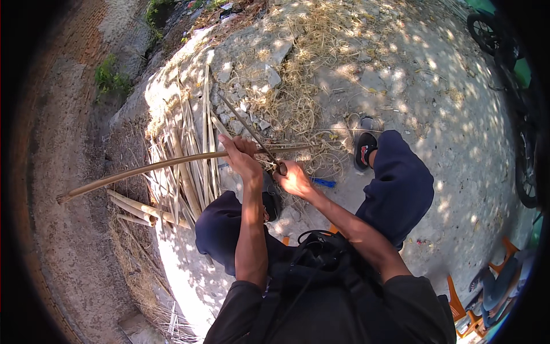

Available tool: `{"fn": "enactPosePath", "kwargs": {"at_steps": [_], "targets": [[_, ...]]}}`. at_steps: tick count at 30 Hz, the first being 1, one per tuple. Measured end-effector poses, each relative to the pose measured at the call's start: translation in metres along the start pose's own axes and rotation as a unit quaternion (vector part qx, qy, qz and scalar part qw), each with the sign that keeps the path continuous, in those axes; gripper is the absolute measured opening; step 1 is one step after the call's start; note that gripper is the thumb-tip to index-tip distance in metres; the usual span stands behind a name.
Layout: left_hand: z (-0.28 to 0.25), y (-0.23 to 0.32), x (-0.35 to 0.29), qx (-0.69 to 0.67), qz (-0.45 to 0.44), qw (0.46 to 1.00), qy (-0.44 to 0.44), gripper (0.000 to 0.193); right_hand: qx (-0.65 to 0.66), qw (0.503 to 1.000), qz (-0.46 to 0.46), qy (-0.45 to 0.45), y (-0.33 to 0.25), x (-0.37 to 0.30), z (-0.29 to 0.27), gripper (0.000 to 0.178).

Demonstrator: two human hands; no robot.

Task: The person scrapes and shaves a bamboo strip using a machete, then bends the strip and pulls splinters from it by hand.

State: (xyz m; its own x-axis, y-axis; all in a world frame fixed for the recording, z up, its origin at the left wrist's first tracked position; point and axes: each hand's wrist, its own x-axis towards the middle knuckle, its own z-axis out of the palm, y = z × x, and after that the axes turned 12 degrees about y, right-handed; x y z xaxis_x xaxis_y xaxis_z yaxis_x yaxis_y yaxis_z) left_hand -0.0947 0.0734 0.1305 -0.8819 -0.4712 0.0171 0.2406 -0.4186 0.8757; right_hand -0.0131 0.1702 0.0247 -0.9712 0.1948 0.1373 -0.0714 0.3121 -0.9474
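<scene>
A long, slightly bowed bamboo strip [143,168] runs from the far left across to the space between my knees. My left hand [243,159] is closed around it near its right end, with the thumb lying along it. In my right hand [293,180] is the handle of a knife with a long, narrow, dark blade [243,122], which points up and to the left. The blade crosses the strip just right of my left hand; whether the edge touches it I cannot tell. My right fingers wrap the handle and mostly hide it.
Bamboo strips and poles [186,163] lie piled at left. Curly shavings [303,86] and stone pieces cover the ground ahead. A blue object [324,183] lies by my right hand. Motorbikes [507,74] stand far right; someone sits near orange chairs [456,301] at lower right.
</scene>
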Motion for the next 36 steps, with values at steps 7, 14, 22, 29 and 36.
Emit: {"fn": "enactPosePath", "kwargs": {"at_steps": [7,14,22,29,36], "targets": [[-0.004,-0.006,0.001,0.005,-0.008,1.000,-0.016,0.050,0.060,0.995,0.072,-0.015,0.024,0.002,0.002,0.026],[-0.006,-0.001,0.003,0.010,-0.006,1.000,0.016,0.058,0.058,0.998,0.038,-0.006,0.003,0.007,0.010,0.024],[-0.003,-0.003,0.002,0.009,-0.014,1.000,0.011,0.060,0.026,0.995,0.094,-0.005,0.045,-0.003,0.005,0.024],[-0.012,0.000,0.009,-0.007,0.001,1.000,-0.006,0.061,0.019,0.996,0.086,-0.034,0.011,0.001,0.001,0.024],[-0.003,-0.005,0.006,-0.005,-0.005,1.000,-0.001,0.061,-0.024,0.994,0.099,-0.046,0.049,-0.003,-0.012,0.026]]}}
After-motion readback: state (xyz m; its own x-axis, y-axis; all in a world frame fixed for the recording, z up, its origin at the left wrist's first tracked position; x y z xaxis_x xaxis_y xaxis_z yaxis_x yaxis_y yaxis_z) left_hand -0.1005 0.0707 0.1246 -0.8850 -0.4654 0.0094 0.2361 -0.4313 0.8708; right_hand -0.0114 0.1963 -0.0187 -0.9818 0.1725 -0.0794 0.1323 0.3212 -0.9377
